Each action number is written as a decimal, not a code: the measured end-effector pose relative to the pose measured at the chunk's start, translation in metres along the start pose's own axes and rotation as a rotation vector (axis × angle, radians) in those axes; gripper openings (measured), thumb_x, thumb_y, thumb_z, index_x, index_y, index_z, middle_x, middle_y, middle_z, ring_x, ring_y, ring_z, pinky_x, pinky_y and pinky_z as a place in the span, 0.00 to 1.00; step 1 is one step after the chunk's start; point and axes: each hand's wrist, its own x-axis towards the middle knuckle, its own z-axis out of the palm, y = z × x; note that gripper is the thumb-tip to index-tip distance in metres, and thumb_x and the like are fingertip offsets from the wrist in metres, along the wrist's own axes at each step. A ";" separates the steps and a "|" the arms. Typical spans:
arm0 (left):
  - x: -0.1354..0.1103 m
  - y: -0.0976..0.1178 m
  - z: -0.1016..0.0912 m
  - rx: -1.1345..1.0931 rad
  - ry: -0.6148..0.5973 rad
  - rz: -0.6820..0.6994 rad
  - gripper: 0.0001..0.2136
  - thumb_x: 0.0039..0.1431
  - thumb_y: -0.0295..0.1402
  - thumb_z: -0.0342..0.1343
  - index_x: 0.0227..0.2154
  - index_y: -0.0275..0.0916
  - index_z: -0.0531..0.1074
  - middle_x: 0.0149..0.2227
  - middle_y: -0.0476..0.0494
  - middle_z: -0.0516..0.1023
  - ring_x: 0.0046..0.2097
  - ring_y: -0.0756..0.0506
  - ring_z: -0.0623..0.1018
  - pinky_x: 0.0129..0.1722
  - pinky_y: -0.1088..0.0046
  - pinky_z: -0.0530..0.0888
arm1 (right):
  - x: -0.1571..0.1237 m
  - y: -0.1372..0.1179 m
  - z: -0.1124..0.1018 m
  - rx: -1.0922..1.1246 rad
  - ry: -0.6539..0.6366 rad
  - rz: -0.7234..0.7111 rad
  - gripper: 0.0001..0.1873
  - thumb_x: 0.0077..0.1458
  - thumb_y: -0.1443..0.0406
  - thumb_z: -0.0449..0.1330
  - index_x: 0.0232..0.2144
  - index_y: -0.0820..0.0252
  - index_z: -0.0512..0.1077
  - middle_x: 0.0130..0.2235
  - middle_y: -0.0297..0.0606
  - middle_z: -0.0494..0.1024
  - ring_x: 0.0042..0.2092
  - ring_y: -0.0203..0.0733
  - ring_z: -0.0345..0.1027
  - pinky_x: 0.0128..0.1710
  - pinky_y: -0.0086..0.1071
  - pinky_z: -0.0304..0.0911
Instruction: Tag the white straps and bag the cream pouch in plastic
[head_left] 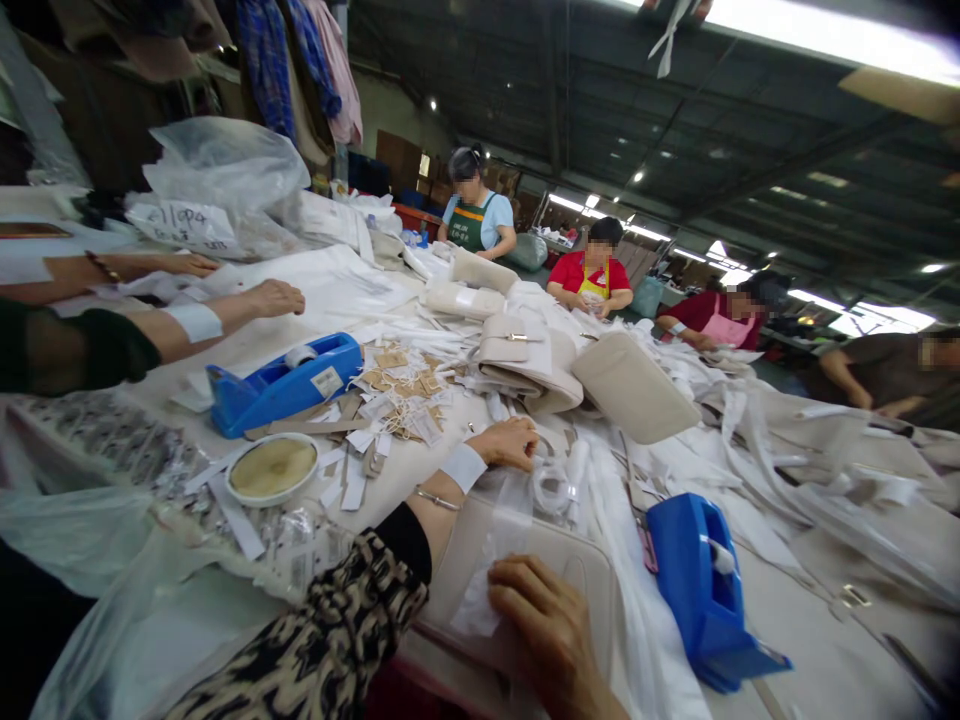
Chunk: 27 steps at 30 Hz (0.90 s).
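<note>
In front of me lies a flat beige bag with rounded corners and a stitched edge. Across it runs a crumpled clear plastic bag, white in places. My left hand, below a white wrist band and a bracelet, is closed at the far end of this plastic. Bent fingers of my right hand close on the plastic's near end, over the beige surface; their tips are partly hidden. Beside my left hand is a white wrapped coil. Left of it lies a pile of tags with strings.
Blue tape dispensers stand at left and right. A round dish holds something yellowish. More beige bags and white wrapping cover the table. A co-worker's hands reach in from the left; several people work beyond.
</note>
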 end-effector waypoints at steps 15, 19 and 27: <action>-0.004 0.026 -0.017 0.004 0.155 -0.012 0.03 0.50 0.24 0.59 0.27 0.38 0.74 0.46 0.41 0.74 0.50 0.41 0.72 0.54 0.66 0.68 | -0.036 -0.008 0.021 -0.213 -0.009 0.045 0.24 0.45 0.80 0.46 0.42 0.61 0.69 0.50 0.44 0.75 0.58 0.46 0.63 0.60 0.40 0.63; -0.036 0.058 -0.031 -0.034 0.200 0.029 0.06 0.57 0.25 0.54 0.30 0.37 0.76 0.38 0.42 0.78 0.45 0.43 0.76 0.51 0.68 0.70 | -0.035 -0.010 0.020 -0.151 -0.006 0.066 0.24 0.43 0.80 0.47 0.40 0.61 0.69 0.49 0.45 0.74 0.58 0.46 0.62 0.58 0.41 0.65; -0.163 0.080 0.004 -0.125 0.013 0.327 0.19 0.63 0.21 0.45 0.52 0.40 0.73 0.57 0.40 0.74 0.61 0.46 0.70 0.62 0.68 0.65 | -0.039 -0.008 0.024 -0.094 -0.056 0.157 0.18 0.44 0.79 0.49 0.35 0.60 0.69 0.46 0.45 0.73 0.54 0.48 0.63 0.55 0.44 0.68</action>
